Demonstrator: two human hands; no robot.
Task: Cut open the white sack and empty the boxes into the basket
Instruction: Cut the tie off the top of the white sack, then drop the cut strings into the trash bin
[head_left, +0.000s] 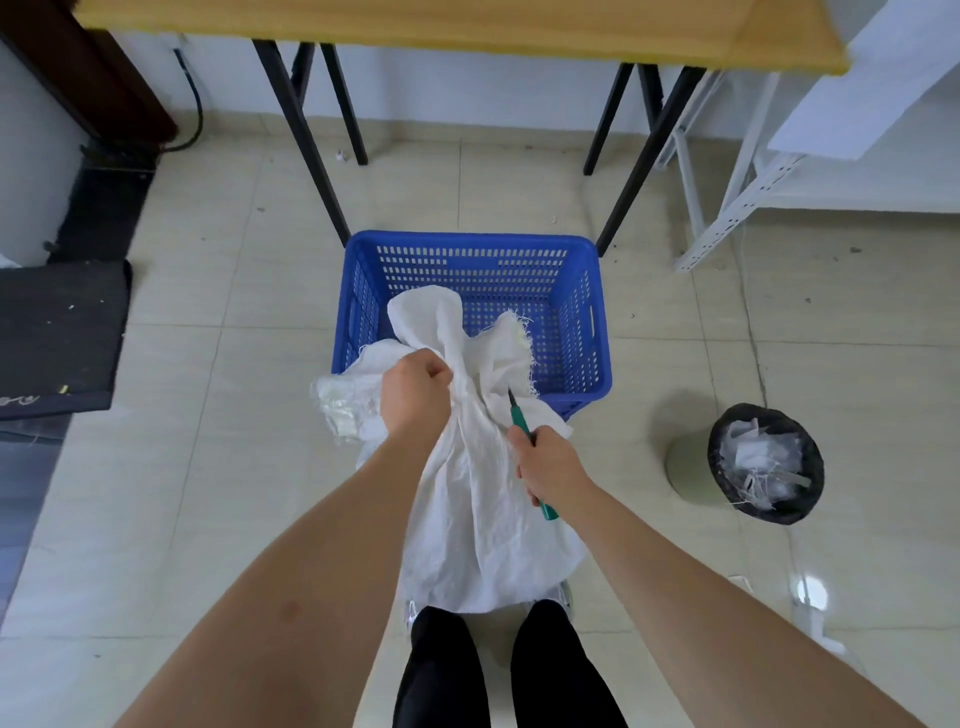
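Pale glossy floor tiles (218, 467) spread beneath me, with a yellow wooden table on black metal legs (467, 31) at the far wall and white slotted-metal shelving (737, 208) to its right. On the tiles under the table's near edge sits the blue perforated plastic basket (576, 312); nothing shows on the visible part of its floor. Between my legs and the basket stands the white woven fabric sack (483, 530), its frayed upper end draped over the basket's near rim. Whatever it holds is hidden by the cloth. My left hand (415, 389) is clenched in a fist on the bunched neck of the sack, lifting the cloth. My right hand (550, 465) is closed around the green-handled utility knife (524, 431), whose dark blade points up and away from me, its tip just beside the sack's gathered folds; I cannot tell whether it touches. A black-lined round waste bin stuffed with white scraps (766, 465) stands well apart to the right. A dark floor mat (57, 332) lies at the left.
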